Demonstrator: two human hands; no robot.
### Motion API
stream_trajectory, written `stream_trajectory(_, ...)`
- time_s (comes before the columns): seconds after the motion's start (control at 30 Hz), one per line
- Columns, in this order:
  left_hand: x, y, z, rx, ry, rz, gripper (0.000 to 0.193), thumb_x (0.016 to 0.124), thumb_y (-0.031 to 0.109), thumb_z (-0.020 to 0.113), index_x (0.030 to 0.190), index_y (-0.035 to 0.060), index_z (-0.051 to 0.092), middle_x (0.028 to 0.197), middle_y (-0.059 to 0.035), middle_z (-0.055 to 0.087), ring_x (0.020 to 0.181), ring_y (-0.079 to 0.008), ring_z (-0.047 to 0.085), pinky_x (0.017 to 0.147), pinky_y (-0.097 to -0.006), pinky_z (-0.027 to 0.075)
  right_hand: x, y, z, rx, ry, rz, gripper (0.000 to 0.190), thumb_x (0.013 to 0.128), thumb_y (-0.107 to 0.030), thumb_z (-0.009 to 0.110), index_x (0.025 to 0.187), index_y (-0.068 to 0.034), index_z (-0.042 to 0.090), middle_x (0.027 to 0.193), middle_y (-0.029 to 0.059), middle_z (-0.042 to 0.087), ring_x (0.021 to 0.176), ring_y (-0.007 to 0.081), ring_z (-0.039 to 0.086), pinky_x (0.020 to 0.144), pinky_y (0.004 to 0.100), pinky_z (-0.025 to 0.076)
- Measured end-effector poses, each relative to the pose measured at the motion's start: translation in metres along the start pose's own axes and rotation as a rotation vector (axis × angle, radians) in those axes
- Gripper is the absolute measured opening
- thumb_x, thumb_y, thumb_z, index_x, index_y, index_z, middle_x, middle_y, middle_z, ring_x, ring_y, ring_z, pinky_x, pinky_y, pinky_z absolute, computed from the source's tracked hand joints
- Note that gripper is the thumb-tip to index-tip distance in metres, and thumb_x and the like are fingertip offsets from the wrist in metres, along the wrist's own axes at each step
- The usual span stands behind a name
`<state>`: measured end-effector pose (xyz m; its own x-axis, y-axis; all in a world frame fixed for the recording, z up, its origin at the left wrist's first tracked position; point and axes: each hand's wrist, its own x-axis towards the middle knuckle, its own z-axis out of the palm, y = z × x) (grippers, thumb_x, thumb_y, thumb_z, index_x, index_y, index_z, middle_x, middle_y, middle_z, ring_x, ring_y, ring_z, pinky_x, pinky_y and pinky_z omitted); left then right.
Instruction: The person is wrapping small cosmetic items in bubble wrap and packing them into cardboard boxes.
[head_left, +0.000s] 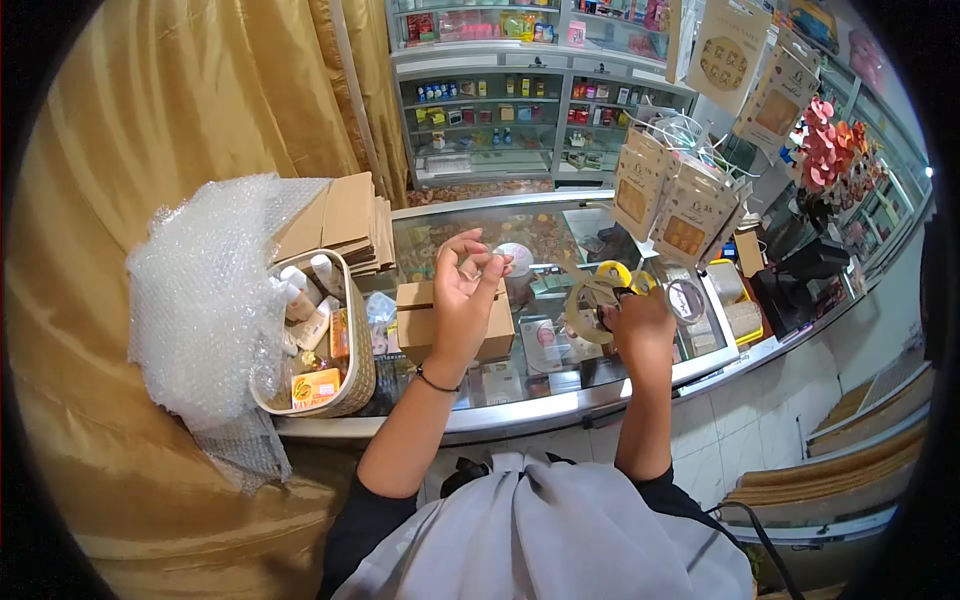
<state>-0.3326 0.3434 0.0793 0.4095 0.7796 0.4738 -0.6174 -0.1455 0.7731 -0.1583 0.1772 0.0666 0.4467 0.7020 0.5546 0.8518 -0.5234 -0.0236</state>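
Note:
My left hand (465, 300) is raised above a small brown cardboard box (420, 330), its fingers curled and the thumb close to a fingertip. Whether something thin and clear is pinched there cannot be made out. In my right hand (641, 322) is a pair of scissors with black handles (624, 292), its blades pointing up and to the left. Right by the scissors is a roll of tape (576, 319), partly hidden by them. Yellow-cored tape rolls (613, 271) lie just behind on the glass counter (480, 214).
On the left stand a woven basket (366, 360) of bottles and boxed goods, crumpled bubble wrap (202, 300) and stacked flat cardboard (349, 210). A rack of carded packets (682, 210) rises at the right, near a clear tape roll (685, 301) and a yellow tray (750, 336).

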Motion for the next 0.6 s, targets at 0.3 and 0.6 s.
stream_trajectory(0.3, -0.006, 0.006, 0.003, -0.03, 0.016, -0.102, 0.022, 0.096, 0.009, 0.063, 0.11, 0.0036, 0.047, 0.131, -0.0081, 0.046, 0.105, -0.0218, 0.062, 0.093, -0.0388, 0.054, 0.005, 0.006, 0.01, 0.316, -0.193, 0.287, 0.015, 0.074, -0.018, 0.077, 0.073, -0.005, 0.071, 0.074, 0.0159, 0.065, 0.082, 0.0355, 0.063, 0.071, 0.0429, 0.051)
stream_trajectory(0.6, -0.005, 0.006, 0.003, 0.054, -0.037, -0.024, 0.029, 0.09, 0.003, 0.068, 0.111, 0.0029, 0.048, 0.126, -0.0071, 0.046, 0.103, -0.0175, 0.061, 0.093, -0.0363, 0.053, 0.034, -0.058, -0.038, 0.943, 0.19, 0.082, 0.029, 0.067, -0.019, 0.086, 0.087, -0.003, 0.072, 0.094, 0.0082, 0.059, 0.091, 0.0227, 0.06, 0.083, 0.0334, 0.048)
